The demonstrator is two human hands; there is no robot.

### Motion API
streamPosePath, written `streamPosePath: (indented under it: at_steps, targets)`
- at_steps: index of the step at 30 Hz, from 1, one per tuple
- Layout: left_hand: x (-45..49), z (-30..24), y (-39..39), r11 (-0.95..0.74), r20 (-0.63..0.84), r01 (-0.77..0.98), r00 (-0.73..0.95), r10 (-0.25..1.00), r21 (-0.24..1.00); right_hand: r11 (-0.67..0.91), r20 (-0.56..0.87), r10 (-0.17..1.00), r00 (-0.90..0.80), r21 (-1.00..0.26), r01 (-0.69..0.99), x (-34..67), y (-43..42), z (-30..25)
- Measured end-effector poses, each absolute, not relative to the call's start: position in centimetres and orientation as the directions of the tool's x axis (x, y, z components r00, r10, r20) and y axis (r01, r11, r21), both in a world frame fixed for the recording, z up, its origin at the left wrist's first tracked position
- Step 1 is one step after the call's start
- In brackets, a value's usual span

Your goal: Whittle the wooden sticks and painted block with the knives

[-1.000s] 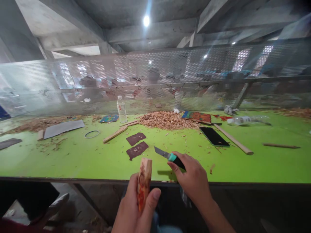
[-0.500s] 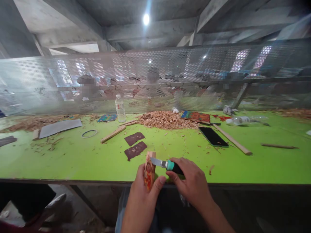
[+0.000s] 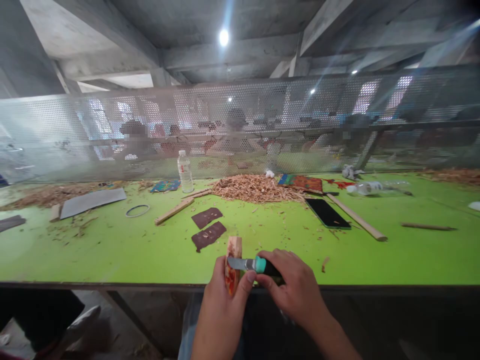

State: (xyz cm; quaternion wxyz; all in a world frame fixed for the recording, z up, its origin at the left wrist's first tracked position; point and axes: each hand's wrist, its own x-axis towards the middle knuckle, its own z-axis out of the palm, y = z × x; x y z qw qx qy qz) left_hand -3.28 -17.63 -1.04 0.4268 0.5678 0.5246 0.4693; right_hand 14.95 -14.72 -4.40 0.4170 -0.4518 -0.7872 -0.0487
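My left hand (image 3: 225, 295) is closed around a small wooden block (image 3: 234, 245) with red and orange colouring on its face, held upright at the table's front edge. In my right hand (image 3: 294, 277) is a knife (image 3: 261, 265) with a black and turquoise handle. Its short blade lies across the painted face of the block, pointing left. The left thumb rests close to the base of the blade. Just beyond the block, two pieces of brown sandpaper (image 3: 209, 236) lie on the green table (image 3: 150, 255).
Wood shavings (image 3: 255, 188) are heaped at the back, before a perforated screen (image 3: 210, 125). An upright bottle (image 3: 185, 172), a wooden strip (image 3: 174, 210) and a ring (image 3: 137, 210) stand or lie leftward. Rightward are a phone (image 3: 327, 213), a wooden stick (image 3: 358, 218) and a lying bottle (image 3: 369, 188).
The knife blade has moved down the face of the block, nearer the left thumb, and now lies more level. The view has tilted slightly upward.
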Motion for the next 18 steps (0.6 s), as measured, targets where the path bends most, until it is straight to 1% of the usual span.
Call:
streamPosePath:
  at_steps: [3,8,11,13,15,16,17,18]
  targets:
    - [-3.2,-1.0,-17.8,-0.086,0.089,0.221,-0.003,0.996,0.971,0.579,0.699,0.670,-0.252,-0.278,0.766,15.1,-14.7,-4.8]
    - [-3.1,-1.0,-17.6,-0.111,0.106,0.218,0.033,0.994,0.970,0.552,0.696,0.674,-0.248,-0.251,0.795,14.9,-14.9,-5.3]
    - [-3.6,-1.1,-17.6,-0.135,0.122,0.223,0.071,0.990,0.965,0.532,0.714,0.666,-0.216,-0.252,0.809,14.5,-14.7,-5.4]
    - [-4.4,-1.2,-18.2,-0.111,0.090,0.258,0.092,0.992,0.960,0.465,0.738,0.668,-0.094,-0.316,0.827,14.3,-14.2,-5.3]
    - [-5.5,-1.1,-19.3,-0.030,-0.012,0.322,0.129,0.992,0.946,0.369,0.743,0.665,0.070,-0.409,0.835,14.3,-13.5,-5.1]
    - [-6.1,-1.0,-19.9,-0.027,-0.038,0.349,0.180,0.983,0.937,0.331,0.736,0.664,0.130,-0.445,0.832,14.3,-13.2,-5.0]
    - [-6.6,-0.8,-20.5,-0.035,-0.047,0.365,0.214,0.976,0.930,0.311,0.729,0.666,0.158,-0.464,0.830,14.3,-13.0,-4.9]
    - [-6.9,-0.6,-20.9,-0.036,-0.028,0.360,0.173,0.985,0.932,0.312,0.725,0.672,0.152,-0.464,0.829,14.3,-12.9,-4.9]
